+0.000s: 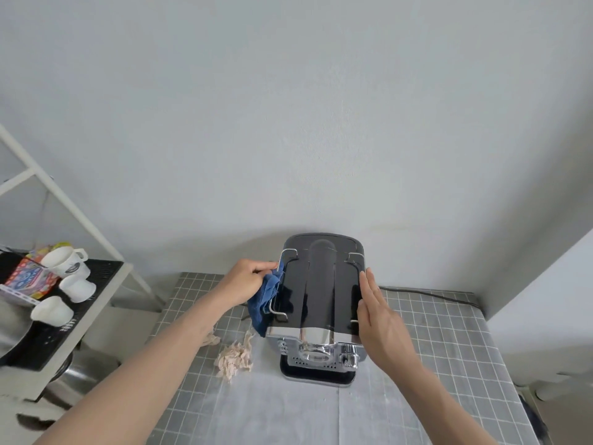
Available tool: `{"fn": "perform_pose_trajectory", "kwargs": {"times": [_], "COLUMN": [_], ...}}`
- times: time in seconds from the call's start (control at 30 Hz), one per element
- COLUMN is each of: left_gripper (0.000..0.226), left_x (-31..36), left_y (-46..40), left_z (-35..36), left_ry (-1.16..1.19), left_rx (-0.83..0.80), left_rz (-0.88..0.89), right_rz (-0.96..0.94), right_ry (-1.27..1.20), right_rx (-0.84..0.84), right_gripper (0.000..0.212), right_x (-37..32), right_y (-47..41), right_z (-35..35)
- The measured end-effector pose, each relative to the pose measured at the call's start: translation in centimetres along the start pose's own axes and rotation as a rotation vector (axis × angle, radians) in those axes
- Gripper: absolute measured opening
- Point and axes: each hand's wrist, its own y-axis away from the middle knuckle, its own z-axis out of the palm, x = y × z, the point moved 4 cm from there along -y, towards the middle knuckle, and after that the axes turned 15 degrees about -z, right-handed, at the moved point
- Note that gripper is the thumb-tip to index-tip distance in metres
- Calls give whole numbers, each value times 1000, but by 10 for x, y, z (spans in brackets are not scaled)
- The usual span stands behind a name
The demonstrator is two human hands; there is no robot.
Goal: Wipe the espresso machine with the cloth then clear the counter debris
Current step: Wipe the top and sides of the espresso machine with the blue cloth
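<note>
Head view: the only view, looking down on a grey tiled counter (pixel 433 319) against a pale wall.
Espresso machine (pixel 321 290): stands at the middle of the counter, close to its back edge, with a glossy black top and a chrome front facing the person.
Cloth (pixel 268 295): blue, bunched against the machine's left side and hanging down toward the counter.
Left hand (pixel 247 277): clenched around the cloth, pressing it to the upper left side of the machine.
Right hand (pixel 377 313): flat and unclenched, fingers straight, laid against the machine's right side; it grasps nothing and seems to brace the machine.
Debris (pixel 236 356): pale shredded scraps lie on the counter just left of the machine's front, with a smaller clump nearer the counter's left edge, beside the forearm.
Progress: the wiping looks to be under way on the left flank. How much of the machine is already clean I cannot tell. The debris lies untouched, so the clearing step is left to do.
Cups (pixel 69 284): three white cups sit on a black tray (pixel 102 271) on the shelf unit left of the counter; they lie tilted or tipped over, and I cannot see anything in them.
Packet (pixel 30 277): colourful, at the tray's back corner, contents hidden.
</note>
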Motion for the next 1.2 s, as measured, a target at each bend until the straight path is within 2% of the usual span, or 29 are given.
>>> {"fn": "perform_pose_trajectory", "kwargs": {"times": [0.33,0.57,0.73,0.9,1.03,1.2], "left_gripper": [33,40,38,34,40,26], "left_x": [-31,-56,-51,-51,-43,-24], "left_y": [44,61,76,96,108,114], "left_z": [5,6,9,9,9,9], "left_ry": [-142,-249,-213,-11,193,439], "left_rx": [-72,-107,-28,63,14,-32], "left_rz": [96,233,254,191,166,130], "right_rz": [21,59,62,84,41,-115], "right_ry": [83,121,151,180,208,133], "right_rx": [-14,-6,-16,3,108,259], "right_gripper": [57,58,57,47,41,34], "right_x": [-4,-12,-15,-19,-38,-76], "right_y": [0,-2,-2,2,9,18], "right_z": [-4,-4,-7,-22,-34,-37]}}
